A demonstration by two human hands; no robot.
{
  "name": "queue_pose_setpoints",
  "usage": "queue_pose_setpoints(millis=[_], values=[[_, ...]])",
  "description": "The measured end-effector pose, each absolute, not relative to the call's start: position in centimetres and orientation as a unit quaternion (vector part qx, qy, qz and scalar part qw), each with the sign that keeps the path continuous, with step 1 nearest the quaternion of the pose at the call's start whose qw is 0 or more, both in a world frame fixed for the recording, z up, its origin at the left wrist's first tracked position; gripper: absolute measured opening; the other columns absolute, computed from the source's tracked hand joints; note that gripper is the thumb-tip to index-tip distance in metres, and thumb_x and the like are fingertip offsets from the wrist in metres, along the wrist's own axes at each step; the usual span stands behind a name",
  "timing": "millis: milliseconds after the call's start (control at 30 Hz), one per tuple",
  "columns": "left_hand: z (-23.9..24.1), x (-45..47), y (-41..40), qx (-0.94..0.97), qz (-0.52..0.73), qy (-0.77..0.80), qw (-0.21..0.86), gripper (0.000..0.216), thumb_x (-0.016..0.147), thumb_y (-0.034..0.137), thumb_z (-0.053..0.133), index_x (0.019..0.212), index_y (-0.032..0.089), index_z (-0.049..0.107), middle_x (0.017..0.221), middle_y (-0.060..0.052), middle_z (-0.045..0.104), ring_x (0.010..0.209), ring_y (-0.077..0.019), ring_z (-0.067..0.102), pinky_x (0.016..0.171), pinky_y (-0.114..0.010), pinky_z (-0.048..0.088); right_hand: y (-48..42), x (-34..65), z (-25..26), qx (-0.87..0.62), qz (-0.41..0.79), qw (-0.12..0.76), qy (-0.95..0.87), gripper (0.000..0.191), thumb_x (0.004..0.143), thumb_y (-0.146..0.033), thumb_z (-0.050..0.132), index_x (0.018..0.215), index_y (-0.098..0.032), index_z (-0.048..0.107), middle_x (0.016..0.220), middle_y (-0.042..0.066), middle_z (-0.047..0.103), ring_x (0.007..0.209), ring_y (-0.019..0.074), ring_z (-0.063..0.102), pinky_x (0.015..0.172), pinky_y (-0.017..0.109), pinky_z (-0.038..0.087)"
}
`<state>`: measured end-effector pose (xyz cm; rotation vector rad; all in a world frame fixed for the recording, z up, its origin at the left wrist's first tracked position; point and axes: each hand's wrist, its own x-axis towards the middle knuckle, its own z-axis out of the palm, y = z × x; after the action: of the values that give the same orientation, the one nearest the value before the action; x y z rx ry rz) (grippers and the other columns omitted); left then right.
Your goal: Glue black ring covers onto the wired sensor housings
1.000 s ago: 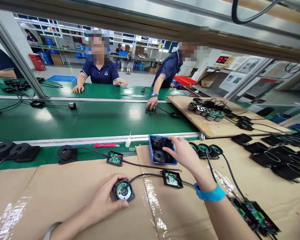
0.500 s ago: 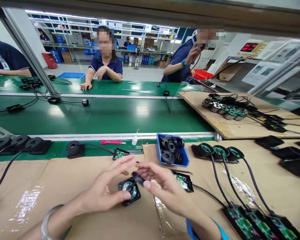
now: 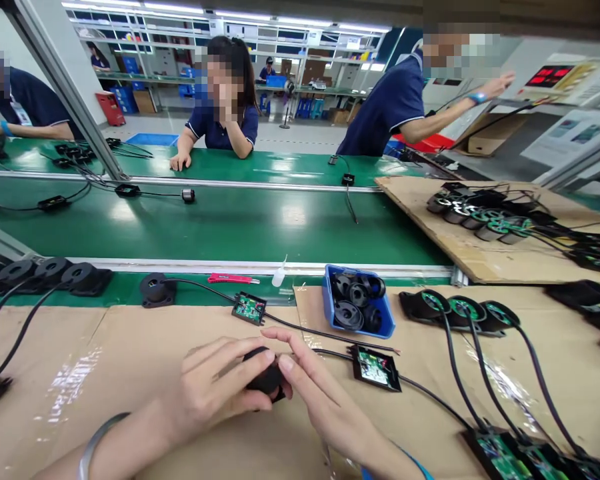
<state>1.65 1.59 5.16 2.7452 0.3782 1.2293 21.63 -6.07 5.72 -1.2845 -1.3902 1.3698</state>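
Between my two hands is a round black plastic housing, turned so that its dark, smooth side faces up. My left hand grips it from the left, fingers over the top and thumb below. On its right edge, my right hand presses with the thumb and curled fingers. My fingers cover much of the part. Just right of my hands lies an open black box with a green circuit board, with cables at both ends. A blue bin of black ring-shaped caps stands beyond them.
Cardboard covers the bench. Further back lie a pink utility knife, a small white bottle and a wired circuit box. Three housings with boards stand right, finished-looking black housings left. Co-workers sit and stand across the green belt.
The housing was lying face up with its board showing; now it is lifted and turned in both hands. The small black piece from my right hand is hidden. The view has shifted slightly.
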Motion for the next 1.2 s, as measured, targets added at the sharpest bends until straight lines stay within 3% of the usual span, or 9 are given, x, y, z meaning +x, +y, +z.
queue_pose_setpoints(millis=[133, 200, 300, 467, 600, 833, 1200], values=[[4.4, 1.1, 1.9, 0.897, 0.402, 0.164, 0.082, 0.041, 0.098, 0.040, 0.058, 0.121, 0.007, 0.063, 0.105, -0.017, 0.073, 0.093, -0.0216, 0.071, 0.079, -0.031, 0.062, -6.2, 23.9, 4.5, -0.531, 0.288, 0.352, -0.715, 0.042, 0.098, -0.021, 0.049, 0.138, -0.029, 0.043, 0.122, 0.006, 0.062, 0.115, 0.0222, 0.058, 0.099, 0.040, 0.047], [3.9, 0.6, 1.8, 0.897, 0.389, 0.183, 0.105, 0.040, 0.099, 0.039, 0.057, 0.123, 0.008, 0.062, 0.108, -0.017, 0.073, 0.097, -0.0217, 0.071, 0.081, -0.031, 0.062, -6.1, 24.9, 3.7, -0.532, 0.216, 0.313, -0.757, 0.047, 0.090, -0.014, 0.059, 0.134, -0.026, 0.047, 0.130, 0.008, 0.059, 0.123, 0.0264, 0.054, 0.101, 0.043, 0.047], [3.1, 0.3, 1.2, 0.890, 0.379, 0.205, 0.147, 0.036, 0.100, 0.038, 0.054, 0.123, 0.012, 0.062, 0.109, -0.016, 0.073, 0.101, -0.0219, 0.071, 0.084, -0.032, 0.062, -6.4, 25.4, 2.4, -0.543, 0.198, 0.297, -0.760, 0.035, 0.091, -0.013, 0.063, 0.122, -0.026, 0.054, 0.114, 0.005, 0.065, 0.106, 0.0236, 0.062, 0.090, 0.037, 0.054], [2.4, 0.3, -0.1, 0.892, 0.353, 0.230, 0.165, 0.034, 0.102, 0.036, 0.051, 0.126, 0.014, 0.061, 0.118, -0.015, 0.072, 0.108, -0.0206, 0.071, 0.092, -0.029, 0.062, -7.1, 24.8, 1.1, -0.538, 0.151, 0.367, -0.744, 0.010, 0.101, -0.019, 0.050, 0.106, -0.023, 0.057, 0.095, 0.005, 0.064, 0.087, 0.0193, 0.064, 0.073, 0.030, 0.054], [2.2, 0.7, -0.8, 0.894, 0.341, 0.242, 0.160, 0.029, 0.104, 0.030, 0.048, 0.124, 0.015, 0.062, 0.119, -0.013, 0.071, 0.107, -0.0185, 0.072, 0.093, -0.025, 0.061, -7.3, 24.6, 0.9, -0.531, 0.133, 0.392, -0.740, 0.009, 0.102, -0.020, 0.051, 0.101, -0.021, 0.060, 0.090, 0.004, 0.063, 0.080, 0.0173, 0.064, 0.069, 0.027, 0.053], [3.1, 1.9, -1.4, 0.924, 0.312, 0.201, 0.087, 0.021, 0.102, 0.018, 0.051, 0.110, 0.009, 0.067, 0.113, -0.018, 0.072, 0.106, -0.0235, 0.069, 0.088, -0.033, 0.063, -7.9, 24.5, 0.4, -0.523, 0.120, 0.420, -0.732, 0.011, 0.097, -0.011, 0.056, 0.091, -0.019, 0.061, 0.083, 0.004, 0.064, 0.076, 0.0164, 0.062, 0.067, 0.027, 0.053], [2.4, 2.1, -1.4, 0.925, 0.314, 0.186, 0.105, 0.021, 0.100, 0.011, 0.052, 0.113, 0.010, 0.069, 0.118, -0.018, 0.067, 0.111, -0.0222, 0.064, 0.087, -0.031, 0.063, -7.9, 24.6, 0.6, -0.506, 0.114, 0.438, -0.734, 0.017, 0.093, -0.004, 0.056, 0.096, -0.018, 0.064, 0.084, 0.006, 0.066, 0.075, 0.0163, 0.065, 0.066, 0.027, 0.056]])
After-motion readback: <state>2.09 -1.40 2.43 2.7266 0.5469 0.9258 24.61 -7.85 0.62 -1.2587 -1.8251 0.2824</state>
